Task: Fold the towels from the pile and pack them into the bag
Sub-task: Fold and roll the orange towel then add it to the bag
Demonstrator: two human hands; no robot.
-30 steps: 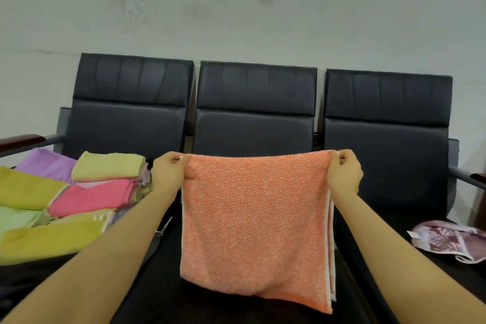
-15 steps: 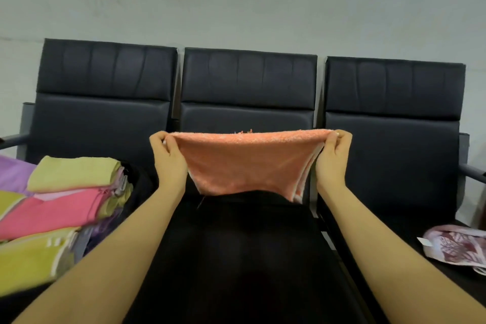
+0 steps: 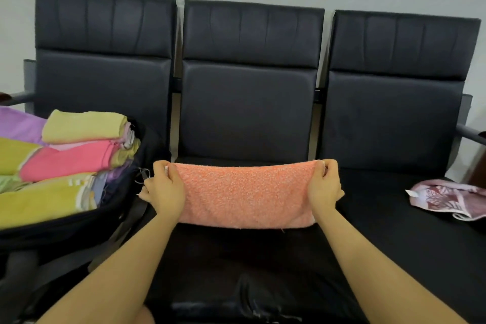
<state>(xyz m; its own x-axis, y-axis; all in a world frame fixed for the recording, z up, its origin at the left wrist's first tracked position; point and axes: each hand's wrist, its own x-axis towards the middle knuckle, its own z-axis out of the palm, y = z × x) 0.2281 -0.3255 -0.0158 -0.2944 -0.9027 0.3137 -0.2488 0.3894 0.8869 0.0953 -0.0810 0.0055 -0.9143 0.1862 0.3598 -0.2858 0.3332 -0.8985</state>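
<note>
An orange towel (image 3: 246, 193), folded into a wide band, lies across the middle seat (image 3: 236, 258) of a black three-seat bench. My left hand (image 3: 165, 189) grips its left end and my right hand (image 3: 324, 187) grips its right end, thumbs on top. On the left seat stands an open black bag (image 3: 65, 226) holding several folded towels in yellow, pink, purple and green (image 3: 68, 158). A pink patterned towel (image 3: 449, 198) lies crumpled on the right seat.
The bench backrests (image 3: 249, 81) rise behind the seats against a pale wall. A metal armrest (image 3: 470, 134) sticks out at the far right, another at the far left. The bag's strap and zipper pulls hang near my left hand.
The orange towel hung full length a second ago. Both hands swung it up and folded it, then lowered it onto the middle seat as a narrower band.
</note>
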